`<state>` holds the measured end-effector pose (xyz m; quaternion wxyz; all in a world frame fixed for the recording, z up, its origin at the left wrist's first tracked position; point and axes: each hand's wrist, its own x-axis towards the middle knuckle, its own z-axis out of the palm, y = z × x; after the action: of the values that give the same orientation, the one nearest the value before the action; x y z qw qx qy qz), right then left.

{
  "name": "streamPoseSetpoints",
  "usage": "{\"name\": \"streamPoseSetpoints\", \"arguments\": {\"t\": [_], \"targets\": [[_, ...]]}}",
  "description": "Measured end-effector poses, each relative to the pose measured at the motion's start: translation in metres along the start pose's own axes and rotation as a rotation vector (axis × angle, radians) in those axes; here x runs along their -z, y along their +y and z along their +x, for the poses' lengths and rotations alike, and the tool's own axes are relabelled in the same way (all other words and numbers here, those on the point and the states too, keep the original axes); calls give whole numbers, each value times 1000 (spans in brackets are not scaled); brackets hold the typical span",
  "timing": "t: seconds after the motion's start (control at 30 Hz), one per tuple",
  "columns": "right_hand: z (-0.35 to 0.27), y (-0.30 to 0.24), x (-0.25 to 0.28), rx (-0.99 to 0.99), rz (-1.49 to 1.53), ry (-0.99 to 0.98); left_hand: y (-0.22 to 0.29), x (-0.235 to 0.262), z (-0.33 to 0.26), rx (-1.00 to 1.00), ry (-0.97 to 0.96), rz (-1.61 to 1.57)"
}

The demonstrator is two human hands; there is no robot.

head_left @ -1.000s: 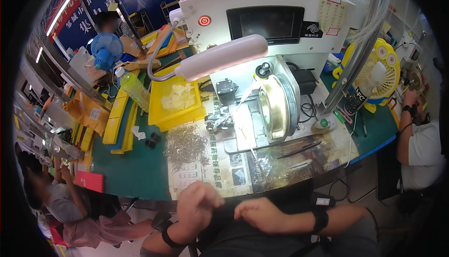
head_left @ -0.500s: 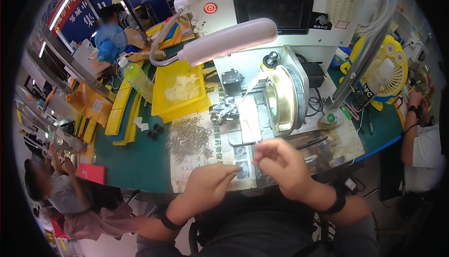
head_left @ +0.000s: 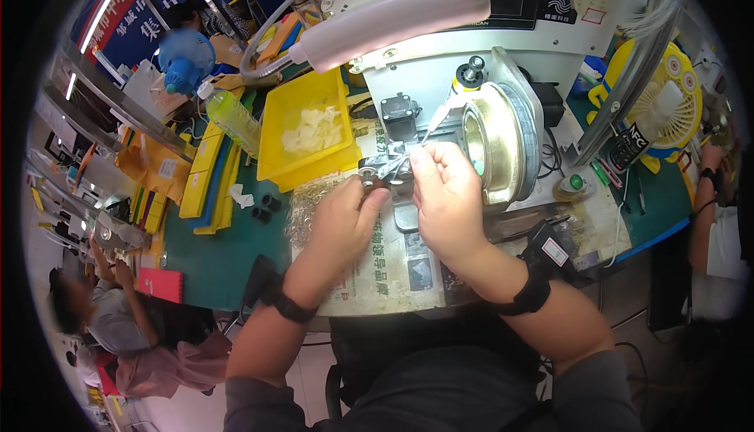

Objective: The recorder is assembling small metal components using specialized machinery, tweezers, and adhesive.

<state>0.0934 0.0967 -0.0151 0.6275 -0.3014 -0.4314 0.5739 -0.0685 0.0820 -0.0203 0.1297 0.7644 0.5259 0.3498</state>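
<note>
My left hand [head_left: 342, 218] is curled at the near-left side of a small metal clamp [head_left: 386, 166] on the machine, its fingertips against the clamp's end. What those fingers grip is hidden. Beside it, my right hand [head_left: 449, 200] is closed in a pinch at the clamp's right side, just under a thin pointed nozzle [head_left: 437, 120]. Anything between its fingertips is too small to make out. Close to the right hand stands a wide brass-coloured wheel [head_left: 493, 153]. A heap of thin wire pieces [head_left: 302, 216] lies partly behind my left hand.
A lamp [head_left: 393, 23] hangs low over the machine. Left of the clamp is a yellow bin [head_left: 275, 166] with pale pieces inside. A bottle [head_left: 230, 118], yellow strips [head_left: 201, 173] and black cylinders [head_left: 265, 209] are farther left. A small jar [head_left: 570, 188] stands right of the wheel.
Both hands have moved forward from the table's near edge to the clamp. The right hand has also shifted slightly left, and the view has tilted down a little.
</note>
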Motion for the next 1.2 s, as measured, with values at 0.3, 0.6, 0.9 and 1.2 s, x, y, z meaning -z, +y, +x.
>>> {"name": "streamPoseSetpoints", "arguments": {"t": [0.3, 0.6, 0.9, 1.2], "targets": [[-4, -1, -6, 103, -45, 49, -12, -7, 4, -225, 8, 148], [-70, -10, 18, -49, -199, 1, 21, 26, -29, 65, -3, 120], [-122, -13, 24, -343, -18, -270, 97, 8, -10, 770, 80, -1395], [-97, -59, 95, 39, -631, -371, 52, -3, -60, 324, 51, -645]]}}
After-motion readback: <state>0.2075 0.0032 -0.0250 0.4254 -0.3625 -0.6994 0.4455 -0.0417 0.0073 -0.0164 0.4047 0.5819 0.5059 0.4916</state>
